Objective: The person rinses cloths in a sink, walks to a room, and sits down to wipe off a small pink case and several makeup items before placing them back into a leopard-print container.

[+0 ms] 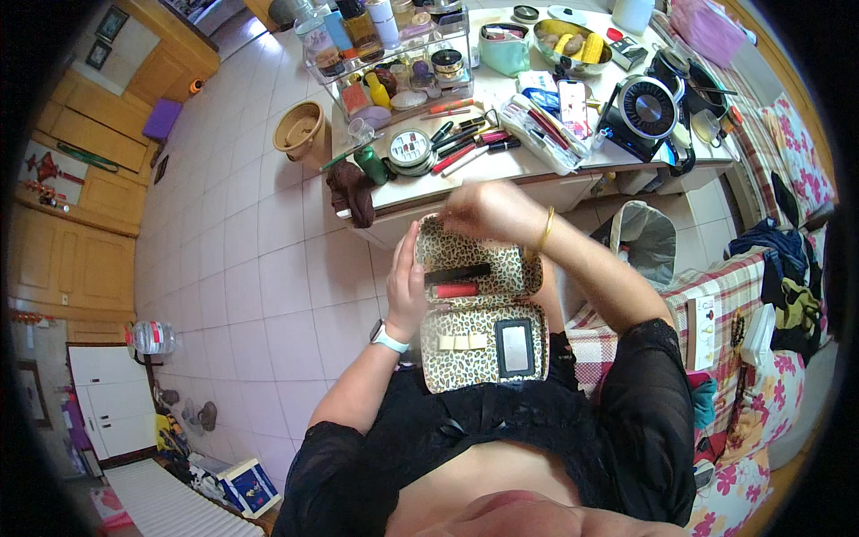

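A leopard-print cosmetic case (483,369) lies unfolded on my lap, a small mirror (517,348) and pale elastic loops (463,342) in its nearer half. My left hand (407,288), with a watch at the wrist, holds the case by its left side. In the farther half are a black stick-like item (458,272) and a red tube (456,290). My right hand (493,209) is over the case's far edge, blurred, fingers curled; whether anything is between them is hidden. A gold bracelet (547,228) circles that wrist.
Ahead stands a white table (402,191) bearing cosmetic pencils (463,158), round palettes (411,149), a clear pencil case (543,137), a phone (572,111) and a cosmetics rack (396,60). A lined trash bin (644,241) stands at the right, beside the plaid sofa (725,285).
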`<state>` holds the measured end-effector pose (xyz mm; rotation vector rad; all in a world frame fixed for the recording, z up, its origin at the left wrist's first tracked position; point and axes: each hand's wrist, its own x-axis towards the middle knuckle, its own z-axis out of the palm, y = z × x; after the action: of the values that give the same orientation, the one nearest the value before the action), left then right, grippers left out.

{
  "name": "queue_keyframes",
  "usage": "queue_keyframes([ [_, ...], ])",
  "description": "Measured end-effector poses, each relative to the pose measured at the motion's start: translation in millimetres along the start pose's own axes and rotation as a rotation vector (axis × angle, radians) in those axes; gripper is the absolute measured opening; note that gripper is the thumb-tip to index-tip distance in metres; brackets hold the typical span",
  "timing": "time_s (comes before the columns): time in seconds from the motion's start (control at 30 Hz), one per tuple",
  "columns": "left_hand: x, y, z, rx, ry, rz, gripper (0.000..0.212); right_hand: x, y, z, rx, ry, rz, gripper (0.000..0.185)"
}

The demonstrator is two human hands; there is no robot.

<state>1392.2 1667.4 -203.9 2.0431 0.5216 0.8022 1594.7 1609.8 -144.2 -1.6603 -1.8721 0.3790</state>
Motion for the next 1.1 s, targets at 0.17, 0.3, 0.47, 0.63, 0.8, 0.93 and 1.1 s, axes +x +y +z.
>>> queue_keyframes([
  [0.17,4,-1,4,0.011,0.030,0.039,0.050,32,116,2,-0.316,0.228,0.094,0.017],
  [0.3,2,-2,4,0.023,0.037,0.040,0.049,45,152,30,-0.593,0.075,-0.061,0.023],
  [0.47,-1,1,-1,0.026,0.040,0.023,0.049,58,145,45,-0.835,0.023,-0.144,0.017],
  [0.63,-1,2,0,0.026,0.034,0.030,0.049,68,135,41,-0.890,-0.101,-0.107,0.016],
  [0.8,1,4,-3,-0.004,0.021,0.029,0.049,69,127,37,-0.784,-0.106,-0.007,0.016],
  [0.93,3,0,-7,0.034,0.014,0.038,0.048,51,109,15,-0.592,0.157,-0.036,0.021],
  [1.1,11,15,-20,0.163,0.100,0.216,0.038,-33,55,-58,-0.517,0.299,0.057,0.023],
])
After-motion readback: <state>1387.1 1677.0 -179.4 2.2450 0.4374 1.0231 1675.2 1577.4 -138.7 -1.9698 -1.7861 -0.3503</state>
